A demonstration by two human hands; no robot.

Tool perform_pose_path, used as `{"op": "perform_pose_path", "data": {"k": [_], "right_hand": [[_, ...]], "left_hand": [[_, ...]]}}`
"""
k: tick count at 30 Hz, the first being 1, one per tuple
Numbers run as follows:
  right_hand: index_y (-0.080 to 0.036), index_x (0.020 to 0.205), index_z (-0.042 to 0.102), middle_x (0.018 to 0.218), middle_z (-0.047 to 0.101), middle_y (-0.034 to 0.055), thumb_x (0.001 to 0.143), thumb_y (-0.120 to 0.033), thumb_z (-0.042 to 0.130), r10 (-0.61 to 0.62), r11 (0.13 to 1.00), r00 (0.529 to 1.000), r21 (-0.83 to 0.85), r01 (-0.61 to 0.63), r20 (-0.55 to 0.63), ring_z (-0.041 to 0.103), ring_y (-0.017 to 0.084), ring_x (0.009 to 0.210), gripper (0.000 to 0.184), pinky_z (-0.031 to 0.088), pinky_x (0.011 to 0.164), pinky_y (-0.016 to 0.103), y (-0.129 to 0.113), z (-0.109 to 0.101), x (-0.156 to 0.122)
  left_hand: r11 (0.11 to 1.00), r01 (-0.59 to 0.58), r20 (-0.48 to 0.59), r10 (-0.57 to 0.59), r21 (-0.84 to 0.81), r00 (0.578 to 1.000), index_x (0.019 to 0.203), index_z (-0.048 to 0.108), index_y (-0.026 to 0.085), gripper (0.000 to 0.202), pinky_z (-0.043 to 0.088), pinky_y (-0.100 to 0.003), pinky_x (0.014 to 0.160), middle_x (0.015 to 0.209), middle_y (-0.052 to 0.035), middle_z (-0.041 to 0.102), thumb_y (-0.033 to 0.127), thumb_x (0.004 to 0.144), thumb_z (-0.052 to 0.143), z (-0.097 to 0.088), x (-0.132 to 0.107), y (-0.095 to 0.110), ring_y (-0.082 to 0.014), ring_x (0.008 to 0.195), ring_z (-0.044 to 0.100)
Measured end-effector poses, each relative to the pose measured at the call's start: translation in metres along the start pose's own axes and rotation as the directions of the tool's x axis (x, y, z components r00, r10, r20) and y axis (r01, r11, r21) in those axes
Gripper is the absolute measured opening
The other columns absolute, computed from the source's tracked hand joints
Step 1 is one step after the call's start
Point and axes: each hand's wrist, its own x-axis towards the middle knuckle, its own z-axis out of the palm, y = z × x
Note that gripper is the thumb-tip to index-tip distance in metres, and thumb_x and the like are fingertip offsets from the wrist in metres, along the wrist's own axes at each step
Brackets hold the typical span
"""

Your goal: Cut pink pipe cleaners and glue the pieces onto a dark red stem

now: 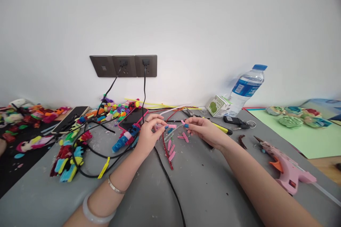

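Between the two hands, just above the gray tabletop (pixel 207 191), the head view shows a pink stick (pixel 172 126) pinched in the left hand (pixel 150 133). The right hand (pixel 204 130) pinches the end of a pale strand (pixel 174 132). Loose pink pieces (pixel 172 149) lie nearer the wearer; a glue gun (pixel 289 168) rests right of the right hand.

Short pink pieces (pixel 172 155); loosely scattered

The left forearm (pixel 129 173) and right forearm (pixel 253 177) slant forward and inward. The left hand (pixel 147 132) and right hand (pixel 204 130) face each other, near but apart, fingers bent, each thumb set in a pinch; both thumbnails (pixel 166 127) are blue.
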Motion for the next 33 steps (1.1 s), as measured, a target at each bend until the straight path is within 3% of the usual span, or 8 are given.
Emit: {"op": "perform_pose_path", "data": {"k": [5, 9, 17, 33], "right_hand": [[-0.017, 0.079, 0.065, 0.068, 0.061, -0.0016, 0.056, -0.048, 0.087, 0.015, 0.998, 1.000, 0.068, -0.016, 0.021, 0.053, 0.009, 0.058, 0.044, 0.042, 0.059, 0.025, 0.000, 0.002, 0.000], [-0.017, 0.075, 0.064, 0.067, 0.061, -0.0008, 0.064, -0.051, 0.082, -0.029, 0.999, 0.995, 0.019, 0.028, 0.094, 0.050, 0.010, 0.057, 0.040, 0.041, 0.057, 0.025, 0.001, 0.005, -0.001], [-0.019, 0.086, 0.065, 0.078, 0.063, 0.0004, 0.082, -0.050, 0.068, -0.158, 0.963, 0.974, -0.193, 0.188, 0.161, 0.051, 0.012, 0.061, 0.031, 0.039, 0.057, 0.025, -0.004, 0.011, -0.009], [-0.017, 0.082, 0.065, 0.075, 0.061, 0.0013, 0.078, -0.048, 0.070, -0.143, 0.958, 0.976, -0.223, 0.178, 0.164, 0.049, 0.012, 0.063, 0.032, 0.038, 0.056, 0.025, -0.006, 0.019, -0.011]], "left_hand": [[1.000, -0.002, 0.048, 0.003, -0.017, 0.999, 0.083, 0.071, 0.020, 0.009, 0.048, -0.025, 0.055, 0.107, -0.0091, 0.063, 0.017, 0.082, 0.062, 0.001, 0.000, 0.001, -0.0153, 0.076, 0.061], [1.000, 0.009, 0.118, -0.008, -0.009, 0.993, 0.082, 0.071, 0.019, 0.009, 0.045, -0.024, 0.051, 0.105, -0.0084, 0.064, 0.020, 0.084, 0.062, 0.001, 0.000, 0.003, -0.0113, 0.063, 0.055], [1.000, 0.013, 0.193, -0.016, 0.017, 0.981, 0.082, 0.070, 0.019, 0.009, 0.043, -0.026, 0.057, 0.102, -0.0074, 0.064, 0.024, 0.085, 0.063, 0.001, 0.001, 0.009, -0.0122, 0.067, 0.055], [0.999, 0.046, 0.201, -0.044, -0.008, 0.979, 0.084, 0.070, 0.018, 0.010, 0.042, -0.026, 0.064, 0.106, -0.0068, 0.062, 0.024, 0.086, 0.062, 0.000, -0.002, 0.011, -0.0141, 0.079, 0.057]]}}
